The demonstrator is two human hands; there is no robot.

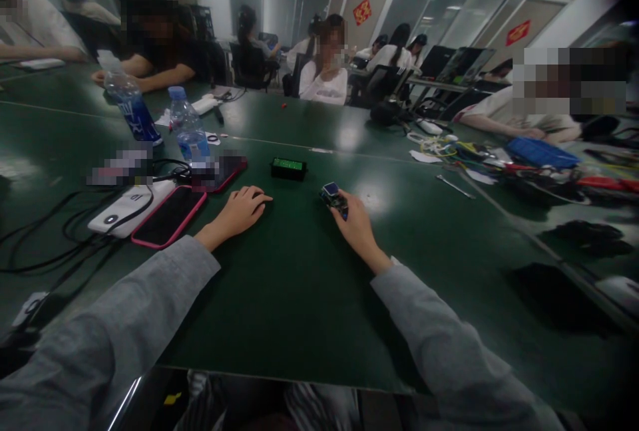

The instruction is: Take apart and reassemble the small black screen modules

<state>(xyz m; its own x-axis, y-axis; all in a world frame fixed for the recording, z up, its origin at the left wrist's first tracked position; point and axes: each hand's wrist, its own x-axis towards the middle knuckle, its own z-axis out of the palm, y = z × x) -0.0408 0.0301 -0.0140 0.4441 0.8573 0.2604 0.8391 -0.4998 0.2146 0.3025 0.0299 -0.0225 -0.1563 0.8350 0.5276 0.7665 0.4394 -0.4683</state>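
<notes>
Two bare hands reach over the green surface (294,311). The right hand (357,218) grips a small circuit board (327,199) with a square display between thumb and fingers. The left hand (243,209) rests palm down, fingers loosely spread, holding nothing. Beyond and between them sits a black box (288,174) with a green top. The board is in hand but apart from the box; the work looks unfinished. White lettering on the blue-labelled bottle (137,112) and the white power bank's (120,208) mark are illegible.
</notes>
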